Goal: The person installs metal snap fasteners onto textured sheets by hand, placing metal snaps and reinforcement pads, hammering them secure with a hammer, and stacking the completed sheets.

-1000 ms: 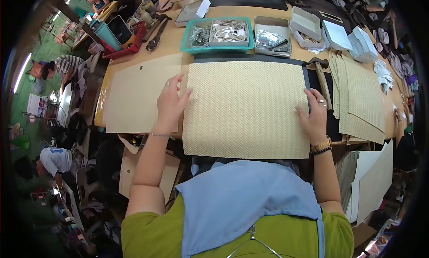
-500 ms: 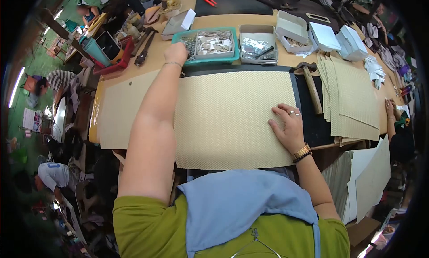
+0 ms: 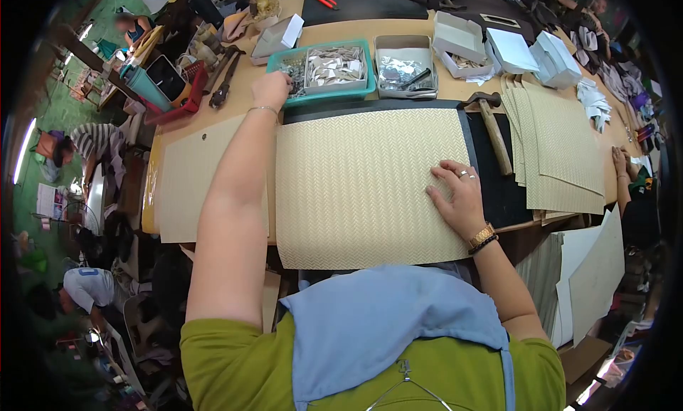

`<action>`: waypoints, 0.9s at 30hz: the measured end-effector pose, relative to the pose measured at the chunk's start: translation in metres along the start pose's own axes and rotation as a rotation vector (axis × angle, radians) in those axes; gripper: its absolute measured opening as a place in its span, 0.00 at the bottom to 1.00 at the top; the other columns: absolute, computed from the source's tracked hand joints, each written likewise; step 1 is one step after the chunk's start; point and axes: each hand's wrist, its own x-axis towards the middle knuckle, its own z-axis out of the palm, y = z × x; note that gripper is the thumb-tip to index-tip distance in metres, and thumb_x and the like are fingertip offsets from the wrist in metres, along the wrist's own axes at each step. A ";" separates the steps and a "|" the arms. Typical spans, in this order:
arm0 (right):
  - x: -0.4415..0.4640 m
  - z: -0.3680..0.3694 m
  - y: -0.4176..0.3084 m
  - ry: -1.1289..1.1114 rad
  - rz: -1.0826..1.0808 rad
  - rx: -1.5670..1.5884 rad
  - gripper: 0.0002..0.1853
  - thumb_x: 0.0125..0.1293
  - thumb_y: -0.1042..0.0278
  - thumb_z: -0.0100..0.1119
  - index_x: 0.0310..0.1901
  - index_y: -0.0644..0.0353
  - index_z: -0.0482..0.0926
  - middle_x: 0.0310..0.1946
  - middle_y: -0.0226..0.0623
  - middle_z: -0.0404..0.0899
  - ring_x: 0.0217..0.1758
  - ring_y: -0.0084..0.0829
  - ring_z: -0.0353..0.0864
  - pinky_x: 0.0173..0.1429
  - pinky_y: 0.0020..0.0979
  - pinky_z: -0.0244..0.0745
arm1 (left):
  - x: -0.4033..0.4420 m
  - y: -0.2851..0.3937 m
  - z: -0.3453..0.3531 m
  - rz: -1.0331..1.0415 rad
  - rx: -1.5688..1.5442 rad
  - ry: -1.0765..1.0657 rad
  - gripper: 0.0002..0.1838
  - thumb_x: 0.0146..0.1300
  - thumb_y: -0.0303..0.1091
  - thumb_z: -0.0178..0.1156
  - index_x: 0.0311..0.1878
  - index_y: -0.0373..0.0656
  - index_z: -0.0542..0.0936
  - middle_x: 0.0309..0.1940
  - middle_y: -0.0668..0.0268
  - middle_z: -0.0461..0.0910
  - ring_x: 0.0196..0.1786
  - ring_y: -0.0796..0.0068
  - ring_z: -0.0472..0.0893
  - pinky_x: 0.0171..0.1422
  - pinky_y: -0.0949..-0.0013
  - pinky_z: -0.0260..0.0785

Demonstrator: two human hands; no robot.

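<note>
A cream sheet with a woven herringbone pattern [image 3: 363,190] lies flat in front of me, its near edge reaching past the table edge. My right hand [image 3: 457,197] rests on the sheet's right side, fingers spread. My left hand [image 3: 272,89] is at the left end of a teal tray [image 3: 329,96], closed, beside small metal pieces [image 3: 293,73]; whatever its fingers hold is too small to make out. Inside the tray a white box holds pale flat pieces [image 3: 336,66].
A hammer [image 3: 494,133] lies right of the sheet, near stacked woven sheets [image 3: 562,148]. Another pale sheet [image 3: 206,183] lies left. Behind are an open box with a plastic bag [image 3: 405,69], white boxes [image 3: 510,51], pincers [image 3: 226,80] and a red basket [image 3: 186,98]. Other people sit around.
My left hand has left the sheet's left edge, reached forward to the tray, and drawn back slightly. My right hand has moved from the right edge onto the sheet.
</note>
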 end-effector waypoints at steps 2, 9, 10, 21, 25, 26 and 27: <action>-0.002 0.001 0.000 0.011 -0.010 0.000 0.18 0.60 0.61 0.70 0.50 0.56 0.84 0.54 0.40 0.80 0.60 0.42 0.74 0.70 0.44 0.63 | 0.007 -0.001 0.005 0.009 0.025 -0.038 0.10 0.58 0.42 0.69 0.43 0.56 0.89 0.41 0.62 0.87 0.46 0.60 0.86 0.49 0.56 0.77; -0.002 0.001 0.000 0.022 -0.008 0.025 0.17 0.60 0.62 0.70 0.50 0.56 0.84 0.54 0.40 0.80 0.60 0.41 0.75 0.70 0.43 0.63 | 0.013 -0.010 0.014 0.019 -0.062 0.048 0.07 0.58 0.41 0.67 0.39 0.56 0.90 0.37 0.61 0.88 0.43 0.59 0.86 0.47 0.57 0.77; -0.001 0.001 0.000 0.021 -0.011 0.017 0.17 0.60 0.62 0.70 0.50 0.56 0.84 0.54 0.40 0.80 0.60 0.41 0.75 0.70 0.43 0.63 | 0.012 -0.010 0.016 0.005 -0.088 0.061 0.07 0.58 0.41 0.66 0.38 0.57 0.89 0.36 0.61 0.87 0.43 0.58 0.86 0.47 0.57 0.77; 0.000 -0.004 -0.006 -0.018 -0.001 0.021 0.17 0.62 0.61 0.68 0.51 0.56 0.83 0.54 0.41 0.80 0.60 0.41 0.77 0.71 0.43 0.61 | -0.092 0.031 -0.004 0.125 -1.019 0.225 0.05 0.61 0.30 0.68 0.37 0.39 0.88 0.27 0.75 0.83 0.30 0.88 0.75 0.34 0.79 0.67; 0.019 0.004 -0.040 -0.077 -0.049 0.316 0.16 0.63 0.68 0.67 0.52 0.58 0.83 0.52 0.42 0.81 0.57 0.42 0.80 0.65 0.40 0.71 | -0.180 0.092 -0.011 0.129 -1.181 -0.034 0.08 0.62 0.28 0.67 0.44 0.42 0.87 0.32 0.75 0.83 0.31 0.90 0.72 0.36 0.80 0.65; 0.025 0.010 -0.049 -0.079 -0.061 0.463 0.16 0.64 0.70 0.67 0.53 0.59 0.82 0.51 0.42 0.81 0.56 0.42 0.81 0.63 0.39 0.74 | -0.195 0.103 -0.013 0.122 -1.270 -0.150 0.12 0.62 0.27 0.67 0.50 0.41 0.85 0.34 0.74 0.84 0.33 0.89 0.74 0.38 0.81 0.67; 0.029 0.016 -0.054 -0.102 -0.077 0.526 0.16 0.63 0.73 0.67 0.54 0.60 0.82 0.52 0.42 0.81 0.55 0.40 0.82 0.61 0.37 0.76 | -0.205 0.112 -0.015 0.119 -1.360 -0.266 0.17 0.62 0.26 0.67 0.55 0.41 0.83 0.36 0.72 0.84 0.36 0.89 0.75 0.41 0.81 0.68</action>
